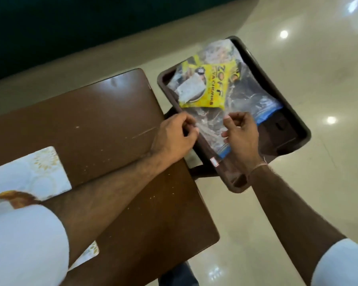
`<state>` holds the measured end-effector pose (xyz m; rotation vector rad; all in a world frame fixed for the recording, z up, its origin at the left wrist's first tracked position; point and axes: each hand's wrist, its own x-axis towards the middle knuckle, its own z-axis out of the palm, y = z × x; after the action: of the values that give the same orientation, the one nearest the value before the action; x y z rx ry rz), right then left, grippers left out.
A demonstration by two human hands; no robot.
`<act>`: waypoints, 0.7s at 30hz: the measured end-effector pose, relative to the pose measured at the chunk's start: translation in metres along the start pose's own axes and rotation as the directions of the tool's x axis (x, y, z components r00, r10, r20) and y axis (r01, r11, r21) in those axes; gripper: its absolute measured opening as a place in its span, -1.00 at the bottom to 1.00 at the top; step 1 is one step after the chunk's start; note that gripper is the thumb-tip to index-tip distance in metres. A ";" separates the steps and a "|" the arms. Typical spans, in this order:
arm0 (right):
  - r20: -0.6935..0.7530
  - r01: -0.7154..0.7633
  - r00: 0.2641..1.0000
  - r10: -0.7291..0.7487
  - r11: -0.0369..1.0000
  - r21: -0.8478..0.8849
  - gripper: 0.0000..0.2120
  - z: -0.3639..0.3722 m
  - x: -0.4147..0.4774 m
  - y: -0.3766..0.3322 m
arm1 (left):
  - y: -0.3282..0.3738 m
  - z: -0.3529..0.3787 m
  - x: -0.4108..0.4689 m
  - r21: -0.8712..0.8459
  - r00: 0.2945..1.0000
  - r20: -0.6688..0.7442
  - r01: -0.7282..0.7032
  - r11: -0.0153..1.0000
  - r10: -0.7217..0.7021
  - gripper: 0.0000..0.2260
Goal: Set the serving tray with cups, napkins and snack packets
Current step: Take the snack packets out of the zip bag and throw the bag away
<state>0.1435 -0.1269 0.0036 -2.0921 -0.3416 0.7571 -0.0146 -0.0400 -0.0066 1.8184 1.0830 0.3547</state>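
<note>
Both hands at tray [285, 112] near edge: L hand [174, 135] & R hand [241, 137] fingers pinch clear bag [248, 93] holding yellow packet [207, 87]; bench [103, 124] just beside.

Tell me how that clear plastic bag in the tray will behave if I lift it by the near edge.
The clear plastic bag looks thin and crinkled, so it will probably sag and fold rather than hold shape. The yellow snack packet lies on it, so that would likely slide off. Its glossy film may slip between the fingers of the left hand and right hand.
</note>
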 end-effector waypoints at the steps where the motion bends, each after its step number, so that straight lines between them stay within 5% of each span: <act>1: -0.059 -0.049 0.997 0.050 0.999 0.017 -0.84 -0.012 0.009 0.006 | 0.011 0.016 0.009 0.014 0.999 0.020 -0.039 0.999 0.039 -0.89; 6: -0.248 -0.182 0.945 0.215 0.972 0.150 -0.79 -0.052 0.031 0.027 | 0.050 0.086 0.035 0.144 0.983 0.145 -0.131 0.981 0.110 -0.70; 9: -0.108 -0.236 0.944 0.311 0.868 0.437 -0.73 -0.059 0.042 0.029 | 0.058 0.112 0.042 0.289 0.972 0.225 -0.138 0.947 0.072 -0.51; 12: 0.000 -0.252 0.957 0.290 0.833 0.493 -0.61 -0.058 0.049 0.028 | 0.061 0.123 0.046 0.324 0.981 0.181 -0.126 0.938 0.069 -0.69; 15: 0.093 -0.267 0.962 0.258 0.806 0.528 -0.71 -0.052 0.063 0.026 | 0.063 0.119 0.048 0.223 0.997 0.054 -0.060 0.973 0.049 -0.88; 18: 0.192 -0.270 0.962 0.195 0.796 0.541 -0.81 -0.037 0.073 0.016 | 0.065 0.107 0.052 -0.065 0.998 -0.021 -0.052 0.997 0.051 -0.89; 21: 0.226 -0.212 0.967 0.117 0.862 0.461 -0.72 -0.018 0.085 0.004 | 0.074 0.089 0.056 -0.223 0.997 -0.005 -0.072 0.972 0.073 -0.88</act>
<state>0.2205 -0.0990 -0.0247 -1.5897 -0.0589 1.0326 0.1120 -0.0582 -0.0009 1.6598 0.9367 0.4967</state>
